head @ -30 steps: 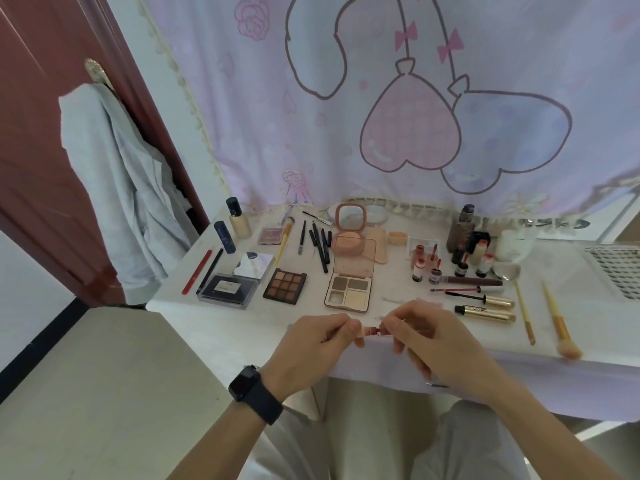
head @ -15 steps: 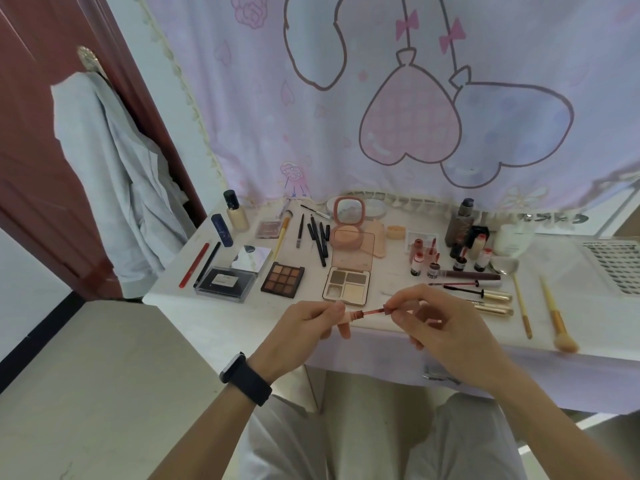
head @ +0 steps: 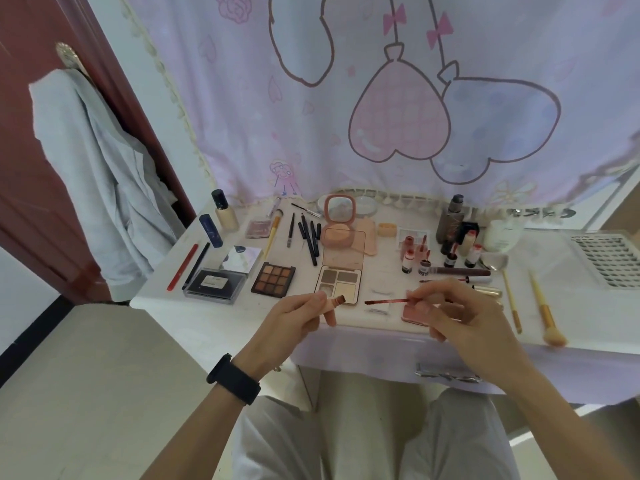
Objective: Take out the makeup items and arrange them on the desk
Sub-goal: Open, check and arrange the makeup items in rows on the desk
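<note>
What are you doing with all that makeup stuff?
A person sits at a white desk covered with makeup. The left hand holds a small lip gloss tube, open at the top. The right hand pinches its thin wand, which is out of the tube with a gap between them. An eyeshadow palette, black pencils and a brush already lie on the desk.

bare forearms, a black smartwatch point(head: 233, 379) on the left wrist, light grey trousers point(head: 374, 441).
</note>
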A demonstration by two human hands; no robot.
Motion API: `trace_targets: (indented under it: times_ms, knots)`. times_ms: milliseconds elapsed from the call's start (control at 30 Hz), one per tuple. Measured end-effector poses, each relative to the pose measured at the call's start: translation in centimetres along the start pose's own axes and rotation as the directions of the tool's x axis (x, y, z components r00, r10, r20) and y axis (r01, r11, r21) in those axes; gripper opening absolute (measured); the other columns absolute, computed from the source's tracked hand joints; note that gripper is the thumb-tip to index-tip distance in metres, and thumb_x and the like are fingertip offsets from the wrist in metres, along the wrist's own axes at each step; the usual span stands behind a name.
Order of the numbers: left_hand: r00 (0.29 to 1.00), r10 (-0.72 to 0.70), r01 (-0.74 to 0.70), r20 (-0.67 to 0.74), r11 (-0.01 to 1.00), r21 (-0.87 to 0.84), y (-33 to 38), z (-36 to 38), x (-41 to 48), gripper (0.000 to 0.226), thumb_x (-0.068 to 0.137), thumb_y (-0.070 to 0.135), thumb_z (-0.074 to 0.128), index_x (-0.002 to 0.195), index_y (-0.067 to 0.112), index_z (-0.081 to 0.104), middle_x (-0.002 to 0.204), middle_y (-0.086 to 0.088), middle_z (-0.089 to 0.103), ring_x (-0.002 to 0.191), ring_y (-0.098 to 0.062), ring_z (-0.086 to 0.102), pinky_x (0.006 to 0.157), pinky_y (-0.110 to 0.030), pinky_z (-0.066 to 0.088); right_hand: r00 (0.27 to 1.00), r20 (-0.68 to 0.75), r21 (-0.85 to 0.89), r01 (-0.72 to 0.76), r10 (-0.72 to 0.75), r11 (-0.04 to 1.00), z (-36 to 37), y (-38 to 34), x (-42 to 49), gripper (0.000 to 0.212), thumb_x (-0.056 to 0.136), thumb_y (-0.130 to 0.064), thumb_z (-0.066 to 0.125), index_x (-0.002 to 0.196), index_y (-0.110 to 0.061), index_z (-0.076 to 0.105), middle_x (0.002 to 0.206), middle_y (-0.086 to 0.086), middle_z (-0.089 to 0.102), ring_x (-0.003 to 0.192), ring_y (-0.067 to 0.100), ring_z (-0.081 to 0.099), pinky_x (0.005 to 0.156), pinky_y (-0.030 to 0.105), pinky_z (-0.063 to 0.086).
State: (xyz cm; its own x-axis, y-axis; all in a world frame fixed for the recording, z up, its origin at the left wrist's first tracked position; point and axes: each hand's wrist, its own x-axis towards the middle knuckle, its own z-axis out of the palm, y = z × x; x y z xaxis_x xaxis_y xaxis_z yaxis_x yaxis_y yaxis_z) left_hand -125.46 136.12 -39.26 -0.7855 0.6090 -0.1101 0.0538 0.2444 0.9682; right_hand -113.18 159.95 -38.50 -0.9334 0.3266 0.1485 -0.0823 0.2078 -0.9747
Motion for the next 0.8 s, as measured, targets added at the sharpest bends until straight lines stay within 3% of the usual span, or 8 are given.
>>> trace_targets:
  times_ms: [67,133,233,333,500,633,733,800]
  knots:
    - [1.0,-0.006,0.006,0.0,0.999,-0.048,-0.1,0.5,0.4,0.044,0.103,0.037,0.042,0.078,0.011,0.067,0.057,0.005,0.033,0.052,-0.008,0.027,0.049,-0.016,0.025,0.998,-0.057,0.102,-0.02,0.026,0.995,-0.3,0.8,-0.5,0.029,0.089,0.001,0.068,0.087,-0.027,0.074,0.08,0.002,0.072,0.053,0.016,0.056,0.054,0.025,0.048]
    - [1.0,-0.021,0.022,0.01,0.994,-0.107,0.0,1.0,0.7,0.041,0.105,0.033,0.041,0.079,0.012,0.066,0.058,0.005,0.032,0.052,-0.009,0.024,0.047,-0.017,0.023,0.99,-0.103,0.234,-0.065,0.091,0.97,-0.8,1.3,-1.1,0.01,0.086,-0.015,0.075,0.091,-0.024,0.075,0.078,0.008,0.07,0.054,0.019,0.053,0.053,0.028,0.046]
    - [0.999,-0.02,0.029,0.05,0.984,-0.175,0.3,2.2,1.4,0.038,0.104,0.037,0.045,0.086,0.01,0.064,0.059,0.005,0.034,0.051,-0.011,0.023,0.048,-0.023,0.018,0.971,-0.121,0.369,-0.146,0.204,0.918,-1.9,2.5,-1.8,0.056,0.059,-0.057,0.088,0.104,-0.026,0.075,0.093,0.008,0.073,0.058,0.018,0.053,0.054,0.026,0.046]
    - [0.997,-0.022,0.038,0.067,0.97,-0.239,0.8,3.5,2.3,0.034,0.09,0.04,0.05,0.091,0.008,0.063,0.06,0.006,0.039,0.05,-0.01,0.028,0.05,-0.025,0.02,0.951,-0.147,0.491,-0.168,0.272,0.854,-3.1,3.2,-2.3,0.05,0.062,-0.041,0.086,0.107,-0.022,0.078,0.098,0.009,0.072,0.056,0.016,0.051,0.051,0.022,0.045]
    - [0.999,0.041,-0.039,0.012,0.984,-0.176,1.6,5.4,3.5,0.024,0.102,0.029,0.052,0.105,0.009,0.066,0.07,0.0,0.055,0.062,-0.013,0.047,0.057,-0.026,0.037,0.907,-0.196,0.581,-0.2,0.374,0.789,-4.4,4.0,-2.8,0.021,0.086,-0.019,0.062,0.096,-0.02,0.08,0.095,0.009,0.073,0.053,0.014,0.051,0.047,0.02,0.045]
    - [0.998,0.053,-0.056,-0.027,0.99,-0.131,2.1,6.5,4.5,0.026,0.097,0.034,0.057,0.111,0.013,0.065,0.087,-0.004,0.071,0.077,-0.019,0.063,0.07,-0.035,0.048,0.9,-0.251,0.473,-0.208,0.357,0.856,-6.2,4.6,-2.9,0.021,0.096,-0.006,0.058,0.102,-0.015,0.076,0.1,0.01,0.074,0.057,0.017,0.055,0.051,0.023,0.048]
    - [0.997,0.028,-0.036,-0.065,0.992,-0.118,1.8,7.1,5.0,0.028,0.095,0.036,0.058,0.113,0.015,0.064,0.095,-0.005,0.075,0.085,-0.023,0.068,0.077,-0.038,0.052,0.916,-0.347,0.045,-0.2,0.203,0.979,-7.7,5.6,-2.5,0.019,0.097,-0.008,0.062,0.102,-0.024,0.07,0.099,-0.007,0.075,0.072,0.012,0.066,0.064,0.025,0.053]
    - [0.997,0.014,-0.023,-0.075,0.991,-0.128,1.5,7.5,5.0,0.03,0.093,0.037,0.059,0.113,0.015,0.064,0.095,-0.005,0.075,0.087,-0.023,0.069,0.079,-0.039,0.053,0.944,-0.315,-0.226,-0.175,0.098,0.958,-8.4,6.1,-2.3,0.021,0.096,-0.015,0.065,0.102,-0.035,0.066,0.099,-0.023,0.072,0.085,0.001,0.065,0.071,0.014,0.05]
